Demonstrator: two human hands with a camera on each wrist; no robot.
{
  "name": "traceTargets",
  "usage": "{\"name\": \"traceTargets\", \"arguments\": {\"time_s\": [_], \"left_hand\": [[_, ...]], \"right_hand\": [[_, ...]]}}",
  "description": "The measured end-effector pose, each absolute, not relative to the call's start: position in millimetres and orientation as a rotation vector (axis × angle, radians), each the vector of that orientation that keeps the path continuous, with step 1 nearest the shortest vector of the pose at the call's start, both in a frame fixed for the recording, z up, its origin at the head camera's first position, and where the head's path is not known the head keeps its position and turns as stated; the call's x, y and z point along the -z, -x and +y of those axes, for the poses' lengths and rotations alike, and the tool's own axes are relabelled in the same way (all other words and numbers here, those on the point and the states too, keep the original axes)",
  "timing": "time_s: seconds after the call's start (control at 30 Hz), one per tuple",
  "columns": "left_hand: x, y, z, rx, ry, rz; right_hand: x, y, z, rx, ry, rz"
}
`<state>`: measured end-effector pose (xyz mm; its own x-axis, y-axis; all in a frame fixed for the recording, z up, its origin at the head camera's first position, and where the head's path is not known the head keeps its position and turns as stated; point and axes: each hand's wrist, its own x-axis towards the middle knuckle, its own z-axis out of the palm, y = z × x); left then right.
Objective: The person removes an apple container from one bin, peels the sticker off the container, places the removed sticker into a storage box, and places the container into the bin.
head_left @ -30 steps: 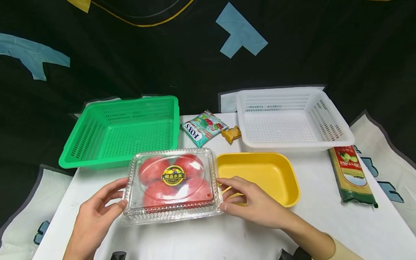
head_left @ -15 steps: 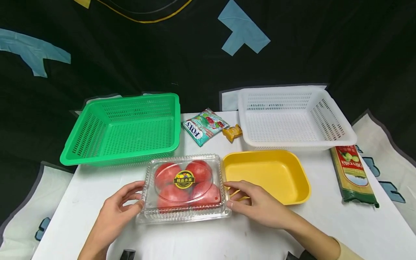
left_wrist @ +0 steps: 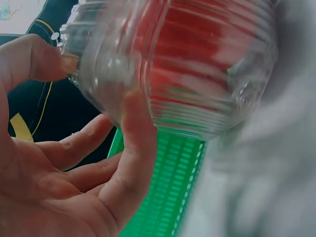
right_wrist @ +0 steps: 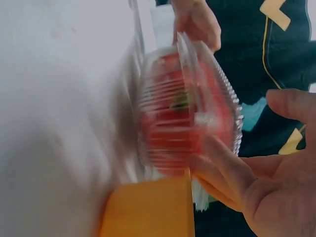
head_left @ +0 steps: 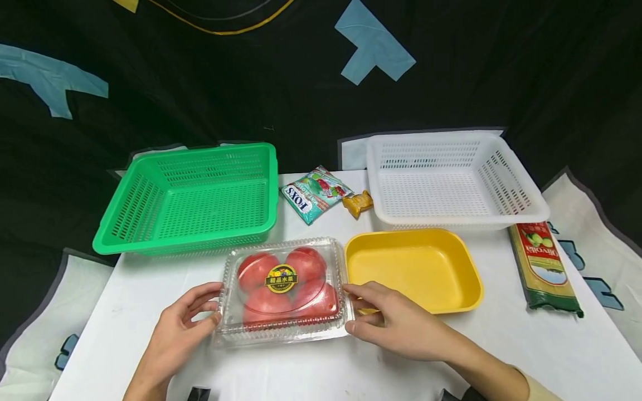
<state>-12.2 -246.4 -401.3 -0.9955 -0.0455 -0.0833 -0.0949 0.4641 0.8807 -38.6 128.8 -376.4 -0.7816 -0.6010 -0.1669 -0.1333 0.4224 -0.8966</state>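
A clear plastic clamshell box (head_left: 283, 328) of red fruits that look like tomatoes (head_left: 268, 306) lies on the white table, a gold-and-black label (head_left: 281, 278) on its lid. My left hand (head_left: 183, 328) pinches the box's left end; in the left wrist view the thumb (left_wrist: 54, 64) is on the rim and a finger (left_wrist: 136, 133) lies against the side. At the right end, my right hand (head_left: 396, 323) touches the box's side with fairly straight fingers (right_wrist: 222, 165), while its thumb (right_wrist: 291, 104) stands apart from the rim in the right wrist view.
A yellow tray (head_left: 416, 273) stands close on the right, partly behind my right hand. Behind are a green basket (head_left: 185, 245) and a white basket (head_left: 458, 221). Between them lie a FOX'S candy bag (head_left: 316, 195) and a small golden packet (head_left: 358, 204). An Olivoilà pack (head_left: 544, 267) lies far right.
Both hands and the box have shifted right, and the box has come down towards the table. Over the last half second the right thumb has slid nearer the box's front corner; the rest barely moved.
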Motion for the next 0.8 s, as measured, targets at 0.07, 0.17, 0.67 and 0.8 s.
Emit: {"name": "traceTargets", "arguments": {"time_s": [0.07, 0.17, 0.67, 0.8], "left_hand": [[401, 12, -250, -1.591, 0.128, 2.672], [404, 13, -254, -1.588, 0.125, 2.677], [416, 13, -249, -1.728, 0.017, 2.573], [416, 12, -248, -1.682, 0.006, 2.591]], "right_hand": [[376, 36, 124, 1.336, 0.637, 2.174], [378, 33, 118, 1.315, 0.643, 2.177], [371, 27, 122, 0.908, 0.786, 2.523], [374, 36, 122, 0.837, 0.868, 2.687]]}}
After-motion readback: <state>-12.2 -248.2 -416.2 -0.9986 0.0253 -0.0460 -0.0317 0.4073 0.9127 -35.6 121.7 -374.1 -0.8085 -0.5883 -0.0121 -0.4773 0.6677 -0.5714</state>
